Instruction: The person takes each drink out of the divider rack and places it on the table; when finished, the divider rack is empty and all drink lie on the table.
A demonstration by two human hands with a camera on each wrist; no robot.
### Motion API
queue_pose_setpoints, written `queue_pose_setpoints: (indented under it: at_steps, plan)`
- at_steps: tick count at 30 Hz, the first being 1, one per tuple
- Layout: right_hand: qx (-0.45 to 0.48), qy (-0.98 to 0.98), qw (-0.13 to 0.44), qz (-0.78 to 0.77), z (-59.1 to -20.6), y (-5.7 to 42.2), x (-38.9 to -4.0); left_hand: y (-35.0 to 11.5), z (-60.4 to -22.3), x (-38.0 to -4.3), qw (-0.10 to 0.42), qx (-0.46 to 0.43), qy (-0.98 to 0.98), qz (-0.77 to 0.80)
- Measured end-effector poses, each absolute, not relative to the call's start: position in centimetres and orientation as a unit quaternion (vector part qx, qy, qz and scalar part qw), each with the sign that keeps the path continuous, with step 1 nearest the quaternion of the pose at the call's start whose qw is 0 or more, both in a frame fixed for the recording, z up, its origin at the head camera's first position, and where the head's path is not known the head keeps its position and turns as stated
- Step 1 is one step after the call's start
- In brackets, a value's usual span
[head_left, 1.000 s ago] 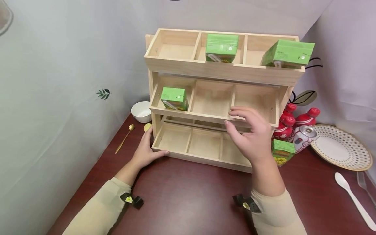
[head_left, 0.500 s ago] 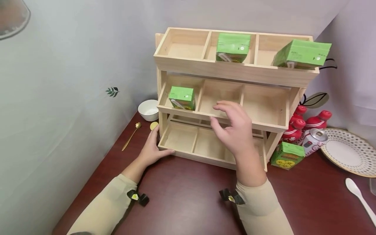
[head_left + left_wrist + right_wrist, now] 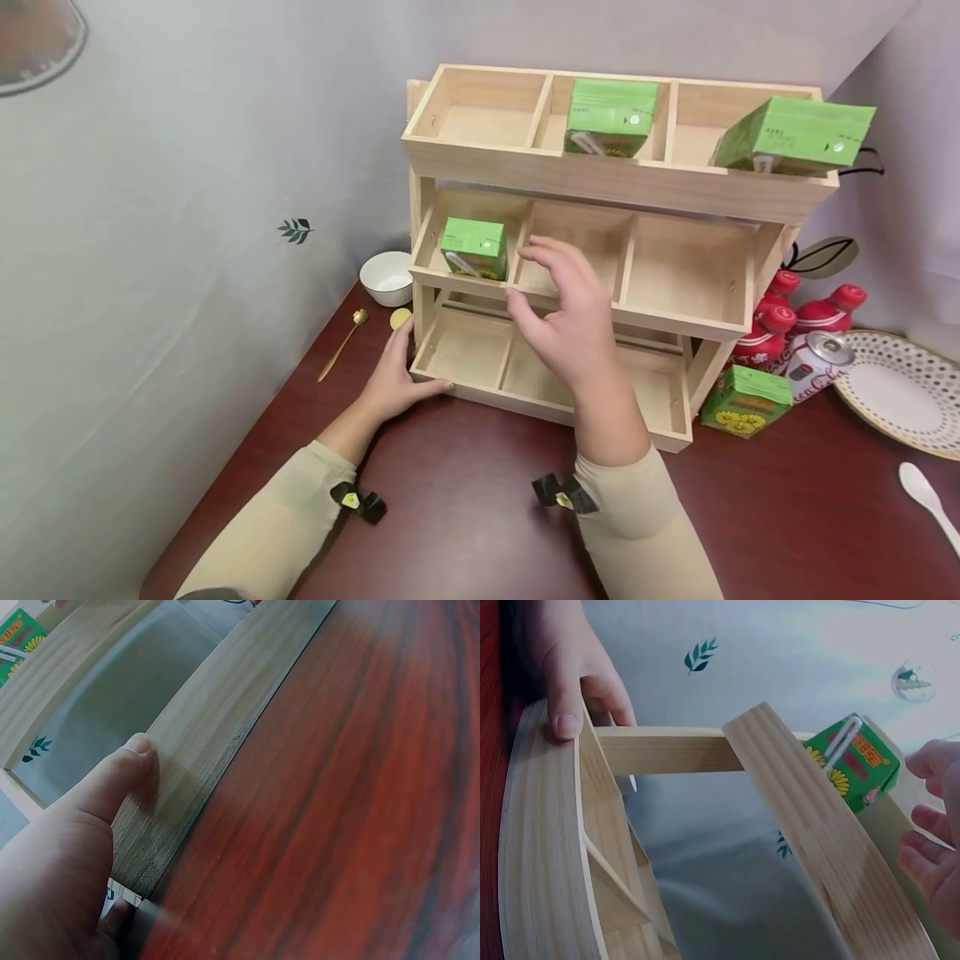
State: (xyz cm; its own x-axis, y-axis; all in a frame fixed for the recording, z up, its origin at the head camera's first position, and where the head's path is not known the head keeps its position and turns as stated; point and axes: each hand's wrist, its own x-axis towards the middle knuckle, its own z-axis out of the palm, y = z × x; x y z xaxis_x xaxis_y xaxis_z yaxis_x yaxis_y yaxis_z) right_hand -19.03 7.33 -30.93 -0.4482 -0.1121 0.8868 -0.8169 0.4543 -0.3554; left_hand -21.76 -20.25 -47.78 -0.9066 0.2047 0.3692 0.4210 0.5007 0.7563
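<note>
A three-tier wooden shelf (image 3: 480, 158) stands on the table, each tier split into compartments. My left hand (image 3: 392, 377) grips its bottom left corner, thumb on the front board (image 3: 202, 735) and fingers along the side. In the middle tier's left compartment sits a green drink carton (image 3: 476, 248) with a straw on its side. My right hand (image 3: 566, 317) is raised before that tier, fingers apart and loosely bent, holding nothing. In the right wrist view its fingertips (image 3: 922, 761) are just beside the carton. Two more cartons, one in the centre (image 3: 611, 117) and one tilted (image 3: 798, 137) at the right, occupy the top tier.
Right of the shelf are another green carton (image 3: 747, 402), a Coca-Cola can (image 3: 819, 363), red-capped bottles (image 3: 828, 310), a dotted plate (image 3: 900, 392) and a white spoon (image 3: 926, 496). On the left lie a white bowl (image 3: 387, 279) and a gold spoon (image 3: 342, 346).
My right hand has moved left from the middle tier's right side toward the carton in its left compartment. The left hand stays on the shelf corner. The head view has shifted slightly.
</note>
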Motion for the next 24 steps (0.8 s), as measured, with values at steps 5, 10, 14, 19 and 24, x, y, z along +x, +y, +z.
queue_pose_setpoints:
  at_steps: [5,10,14,19,24]
  plan:
    - [0.302,-0.809,0.336,0.376,-31.0,7.0,-19.5,-20.2,-47.9,-21.9,0.117,-0.183,-0.859,-0.463]
    - [0.322,-0.841,0.292,0.323,-30.9,6.1,-19.9,-20.4,-48.0,-22.0,0.119,-0.184,-0.861,-0.458]
    - [0.34,-0.83,0.31,0.314,-30.8,5.2,-20.5,-20.4,-47.8,-21.9,0.124,-0.187,-0.859,-0.46]
    - [0.345,-0.817,0.334,0.318,-30.9,4.7,-21.4,-19.9,-46.9,-21.3,0.125,-0.198,-0.856,-0.461]
    - [0.343,-0.785,0.374,0.356,-31.0,4.7,-21.9,-19.5,-46.6,-21.2,0.135,-0.209,-0.841,-0.481]
